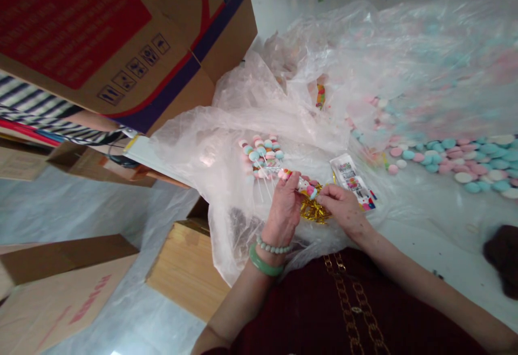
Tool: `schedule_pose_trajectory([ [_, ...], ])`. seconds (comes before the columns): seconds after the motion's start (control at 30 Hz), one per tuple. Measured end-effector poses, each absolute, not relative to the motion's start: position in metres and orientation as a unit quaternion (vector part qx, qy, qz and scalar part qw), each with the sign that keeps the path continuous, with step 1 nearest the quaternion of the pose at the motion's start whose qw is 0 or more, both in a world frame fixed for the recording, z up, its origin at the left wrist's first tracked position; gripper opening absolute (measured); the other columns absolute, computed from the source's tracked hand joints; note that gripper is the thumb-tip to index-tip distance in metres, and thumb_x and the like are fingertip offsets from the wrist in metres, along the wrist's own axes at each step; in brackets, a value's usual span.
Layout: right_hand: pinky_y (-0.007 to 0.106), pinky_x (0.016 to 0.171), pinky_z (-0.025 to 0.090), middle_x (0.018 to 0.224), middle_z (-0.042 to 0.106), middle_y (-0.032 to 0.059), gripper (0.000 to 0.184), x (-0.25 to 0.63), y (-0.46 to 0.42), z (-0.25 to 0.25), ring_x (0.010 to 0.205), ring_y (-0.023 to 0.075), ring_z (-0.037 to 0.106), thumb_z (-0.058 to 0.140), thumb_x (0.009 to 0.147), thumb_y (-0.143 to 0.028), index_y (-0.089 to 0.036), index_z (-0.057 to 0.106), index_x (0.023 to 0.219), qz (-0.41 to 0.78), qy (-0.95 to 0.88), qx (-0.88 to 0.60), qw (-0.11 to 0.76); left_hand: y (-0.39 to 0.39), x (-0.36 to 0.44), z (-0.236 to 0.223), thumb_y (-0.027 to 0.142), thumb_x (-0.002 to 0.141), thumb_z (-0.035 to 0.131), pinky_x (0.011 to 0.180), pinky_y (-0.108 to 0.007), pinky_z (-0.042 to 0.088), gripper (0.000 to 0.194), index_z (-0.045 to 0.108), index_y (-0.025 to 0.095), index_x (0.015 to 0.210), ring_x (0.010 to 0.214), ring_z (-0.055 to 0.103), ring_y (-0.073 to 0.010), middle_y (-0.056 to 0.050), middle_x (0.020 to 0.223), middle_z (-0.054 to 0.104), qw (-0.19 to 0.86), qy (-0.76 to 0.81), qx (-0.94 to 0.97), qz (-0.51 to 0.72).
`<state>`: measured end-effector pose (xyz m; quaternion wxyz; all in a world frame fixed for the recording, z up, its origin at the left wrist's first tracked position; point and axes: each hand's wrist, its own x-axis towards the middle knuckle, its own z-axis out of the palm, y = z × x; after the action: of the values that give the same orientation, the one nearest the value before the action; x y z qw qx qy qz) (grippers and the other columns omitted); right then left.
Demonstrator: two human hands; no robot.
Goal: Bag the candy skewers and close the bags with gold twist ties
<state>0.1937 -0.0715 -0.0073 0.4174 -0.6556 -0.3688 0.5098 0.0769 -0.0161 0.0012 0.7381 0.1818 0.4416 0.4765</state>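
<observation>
My left hand [286,198] is closed around a wrapped marshmallow stick [306,188] with pink, white and blue pieces. At the stick's right end, the fingertips of my right hand [342,206] are pinched together; what lies between them is too small to make out. A pile of shiny gold twist ties [314,212] lies just below and between both hands. Several finished-looking marshmallow sticks [263,152] with white handles rest on the plastic sheet, beyond my left hand. A printed packet of labels [352,177] lies just past my right hand.
Loose pink, white and blue marshmallows [461,161] spread across the right of the table, partly under clear plastic [388,47]. A large carton [121,31] stands at the left, near a person's striped clothing [32,99]. Cardboard boxes [190,268] sit on the floor.
</observation>
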Motion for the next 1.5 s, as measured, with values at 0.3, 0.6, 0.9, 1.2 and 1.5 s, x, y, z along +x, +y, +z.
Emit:
schedule_pose_trajectory([
  [0.3, 0.025, 0.055, 0.028, 0.054, 0.042, -0.006, 0.024, 0.187, -0.065, -0.016, 0.056, 0.0114, 0.037, 0.061, 0.073, -0.034, -0.02, 0.049, 0.057, 0.48, -0.393, -0.652, 0.436, -0.022, 0.081, -0.004, 0.025, 0.078, 0.069, 0.061, -0.022, 0.044, 0.016, 0.057, 0.015, 0.072, 0.058, 0.055, -0.0088, 0.002, 0.065, 0.059, 0.748, 0.421, 0.177, 0.482],
  [0.6, 0.026, 0.056, 0.03, 0.058, 0.05, -0.0047, 0.028, 0.194, -0.072, -0.01, 0.057, 0.0121, 0.044, 0.06, 0.08, -0.044, -0.021, 0.056, 0.063, 0.387, -0.493, -0.691, 0.36, -0.019, 0.074, -0.008, 0.034, 0.083, 0.065, 0.065, -0.024, 0.048, 0.023, 0.06, 0.013, 0.074, 0.064, 0.061, -0.0121, -0.004, 0.07, 0.065, 0.784, 0.397, 0.135, 0.457],
  [0.9, 0.026, 0.054, 0.024, 0.059, 0.057, -0.0013, 0.035, 0.195, -0.066, -0.008, 0.058, 0.0137, 0.049, 0.053, 0.085, -0.046, -0.022, 0.059, 0.06, 0.313, -0.516, -0.756, 0.252, -0.024, 0.079, -0.007, 0.036, 0.074, 0.074, 0.059, -0.023, 0.045, 0.026, 0.059, 0.015, 0.079, 0.061, 0.057, -0.0104, 0.0, 0.073, 0.063, 0.743, 0.456, 0.144, 0.469],
  [1.2, 0.029, 0.055, 0.019, 0.058, 0.059, 0.0024, 0.036, 0.188, -0.064, -0.005, 0.055, 0.0147, 0.046, 0.051, 0.089, -0.046, -0.022, 0.062, 0.064, 0.243, -0.589, -0.74, 0.215, -0.021, 0.079, -0.015, 0.036, 0.081, 0.067, 0.061, -0.022, 0.046, 0.025, 0.06, 0.014, 0.071, 0.062, 0.057, -0.01, -0.002, 0.069, 0.061, 0.788, 0.421, 0.113, 0.434],
  [1.5, 0.026, 0.059, 0.032, 0.06, 0.055, -0.0036, 0.016, 0.196, -0.071, -0.004, 0.061, 0.0136, 0.049, 0.053, 0.08, -0.029, -0.022, 0.064, 0.07, 0.45, -0.522, -0.647, 0.325, -0.001, 0.06, 0.002, 0.03, 0.074, 0.075, 0.067, -0.028, 0.051, 0.023, 0.059, 0.018, 0.085, 0.069, 0.066, -0.0155, 0.001, 0.073, 0.062, 0.759, 0.428, 0.08, 0.484],
])
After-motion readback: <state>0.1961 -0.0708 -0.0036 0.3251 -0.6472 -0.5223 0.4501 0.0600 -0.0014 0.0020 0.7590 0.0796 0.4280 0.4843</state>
